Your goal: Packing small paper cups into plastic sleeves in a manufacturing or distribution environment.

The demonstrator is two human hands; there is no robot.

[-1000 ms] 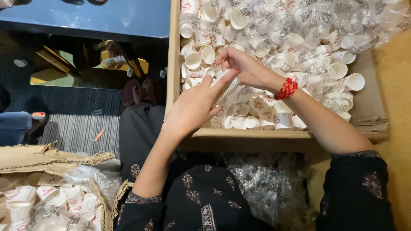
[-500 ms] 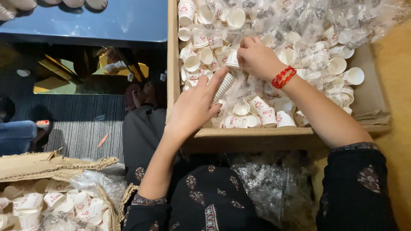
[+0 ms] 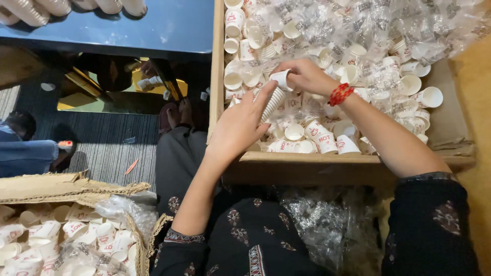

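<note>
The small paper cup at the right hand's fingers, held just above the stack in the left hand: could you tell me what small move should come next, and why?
Probably slide the single cup down onto the stack of cups. The right hand pinches it just above the stack's top end, and the left hand holds the stack tilted towards it over the cardboard box of loose cups, so the two seem almost lined up for nesting.

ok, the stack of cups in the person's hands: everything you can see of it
The stack of cups is a short column of small white paper cups nested one inside another, its rims showing as close ridges. It lies tilted, open end up and to the right, above the cardboard box of loose cups. The left hand holds its lower part, fingers along its side. The right hand pinches the top cup at the upper end. Its base is hidden by the left hand.
</note>
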